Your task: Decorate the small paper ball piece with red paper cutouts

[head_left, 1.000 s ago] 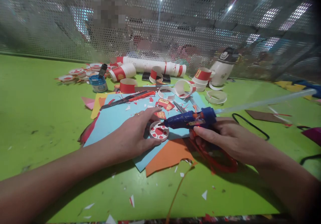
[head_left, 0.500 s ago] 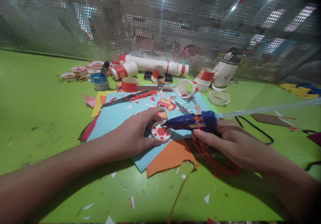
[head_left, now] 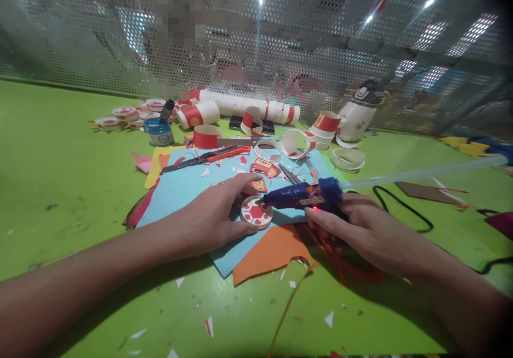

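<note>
My left hand point(head_left: 218, 211) curls round the left side of a small white paper disc point(head_left: 256, 216) with a red football pattern, its thumb at the near edge and fingers at the far edge. My right hand point(head_left: 356, 224) is closed on a blue glue gun point(head_left: 306, 195), whose nozzle points left at the disc's upper right part. Whether the tip touches the disc I cannot tell. A red light glows on the gun, and a clear glue stick point(head_left: 420, 172) sticks out of its back. Under the disc lies light-blue paper point(head_left: 192, 187), with torn orange paper point(head_left: 272, 254) in front.
A utility knife point(head_left: 228, 153), scissors point(head_left: 290, 173) and cut paper scraps lie on the blue paper. Behind are cut paper-cup rings point(head_left: 296, 144), stacked cups point(head_left: 198, 113), a blue jar point(head_left: 158, 131) and a white flask point(head_left: 356, 115). A black cord point(head_left: 404, 213) runs at right.
The view has shifted very slightly. Both hands, the disc and the glue gun keep nearly the same positions relative to each other.
</note>
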Action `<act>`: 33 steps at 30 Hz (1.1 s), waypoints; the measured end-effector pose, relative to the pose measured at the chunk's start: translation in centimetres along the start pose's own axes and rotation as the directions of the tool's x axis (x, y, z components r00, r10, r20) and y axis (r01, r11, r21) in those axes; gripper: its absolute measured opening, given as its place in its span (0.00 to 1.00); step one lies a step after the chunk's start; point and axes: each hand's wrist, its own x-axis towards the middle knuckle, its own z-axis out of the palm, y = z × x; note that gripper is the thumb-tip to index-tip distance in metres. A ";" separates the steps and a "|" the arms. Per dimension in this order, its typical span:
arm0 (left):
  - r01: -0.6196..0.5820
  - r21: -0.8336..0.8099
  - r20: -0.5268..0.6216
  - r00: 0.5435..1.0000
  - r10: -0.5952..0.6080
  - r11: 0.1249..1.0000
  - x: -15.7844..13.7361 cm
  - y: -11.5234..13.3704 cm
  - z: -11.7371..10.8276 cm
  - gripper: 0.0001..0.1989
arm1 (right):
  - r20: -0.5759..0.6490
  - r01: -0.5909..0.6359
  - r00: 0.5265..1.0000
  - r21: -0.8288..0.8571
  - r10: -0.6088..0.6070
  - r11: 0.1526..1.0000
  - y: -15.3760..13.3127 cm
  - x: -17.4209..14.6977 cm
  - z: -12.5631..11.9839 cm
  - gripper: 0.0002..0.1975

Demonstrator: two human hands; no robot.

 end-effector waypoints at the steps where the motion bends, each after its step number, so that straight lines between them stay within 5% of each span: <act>1: -0.003 -0.006 0.002 1.000 0.003 1.000 0.0 0.0 0.0 0.34 | 0.012 -0.006 1.000 0.019 0.006 1.000 0.0 0.0 0.0 0.24; 33: -0.008 -0.016 -0.010 1.000 0.007 1.000 -0.1 -0.1 0.2 0.33 | -0.004 -0.082 0.997 0.013 0.083 0.997 0.0 -0.1 0.2 0.25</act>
